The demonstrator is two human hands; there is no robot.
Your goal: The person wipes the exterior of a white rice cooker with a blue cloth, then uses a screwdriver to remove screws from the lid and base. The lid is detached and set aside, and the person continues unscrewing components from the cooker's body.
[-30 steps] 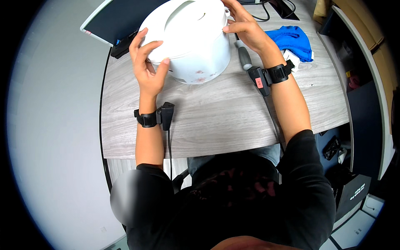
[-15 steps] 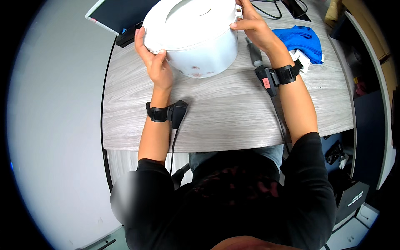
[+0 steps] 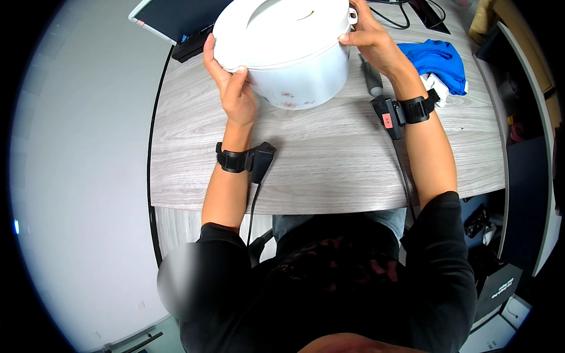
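A large white lidded pot with a small flower pattern fills the top middle of the view. My left hand grips its left side, thumb near the lid's edge and fingers curled round it. My right hand holds the right side beside a small white side handle, thumb against the rim. Whether the pot rests fully on the wood-look desk I cannot tell. A grey cylindrical tool lies just right of it, partly hidden. Each wrist wears a black strapped device with a cable.
A dark monitor or laptop screen stands at the back left. A blue cloth over a white one lies at the right. Dark cables run along the back. An open shelf unit borders the desk's right, with a black box below.
My left hand has shifted from spread fingertips on the lid to a grip round the side. The pot and both hands appear farther right and slightly higher; the whole view has shifted too.
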